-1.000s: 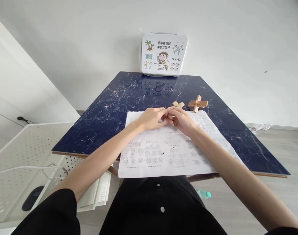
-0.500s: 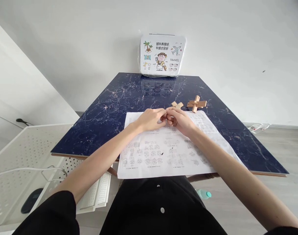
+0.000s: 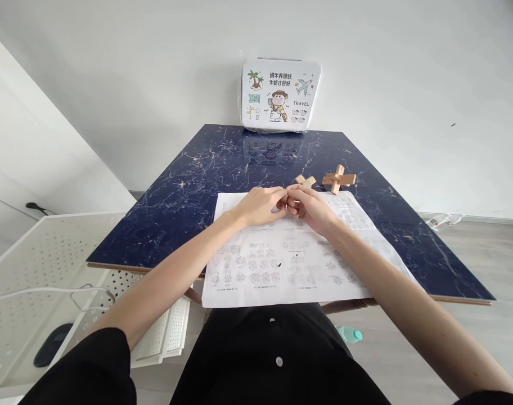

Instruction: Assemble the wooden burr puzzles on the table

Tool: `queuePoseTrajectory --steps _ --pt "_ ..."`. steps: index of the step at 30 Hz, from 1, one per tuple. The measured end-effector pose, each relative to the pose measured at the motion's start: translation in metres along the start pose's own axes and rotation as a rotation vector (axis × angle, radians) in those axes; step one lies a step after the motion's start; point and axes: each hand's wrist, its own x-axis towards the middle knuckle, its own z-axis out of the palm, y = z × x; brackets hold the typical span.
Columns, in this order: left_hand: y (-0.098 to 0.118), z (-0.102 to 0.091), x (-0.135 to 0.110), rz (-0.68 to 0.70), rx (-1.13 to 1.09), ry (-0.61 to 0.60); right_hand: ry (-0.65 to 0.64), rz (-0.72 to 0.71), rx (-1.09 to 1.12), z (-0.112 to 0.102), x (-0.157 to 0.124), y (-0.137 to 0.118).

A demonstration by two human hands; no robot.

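My left hand [image 3: 261, 205] and my right hand [image 3: 309, 206] meet fingertip to fingertip over a white instruction sheet [image 3: 282, 264] printed with small diagrams. Both are curled closed around something tiny that the fingers hide. Just beyond the hands lies a small wooden puzzle piece [image 3: 305, 180]. A larger wooden cross-shaped puzzle [image 3: 338, 179] sits to its right. All of it rests on a dark blue marble-patterned table [image 3: 206, 174].
A white tin case with cartoon travel pictures [image 3: 280, 94] leans against the wall at the table's far edge. A white perforated rack [image 3: 37, 253] stands to the left. A plastic bottle [image 3: 350, 334] lies on the floor under the table.
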Motion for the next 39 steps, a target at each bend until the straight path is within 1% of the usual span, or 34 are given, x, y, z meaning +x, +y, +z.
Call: queuePoseTrajectory --steps 28,35,37,39 --pt "0.0000 0.0000 0.0003 0.000 -0.016 -0.007 -0.007 -0.001 -0.009 -0.0010 0.0001 -0.0011" --pt "-0.0010 0.0010 0.0003 -0.012 -0.017 -0.007 0.002 -0.006 -0.022 -0.0029 0.0026 0.0020" --pt "-0.0017 0.0017 0.0003 -0.011 -0.032 -0.009 0.019 -0.028 -0.053 -0.0037 0.0040 0.0044" --pt "-0.0019 0.0027 0.0004 -0.004 -0.057 -0.020 0.060 -0.102 -0.134 -0.0043 0.0054 0.0074"
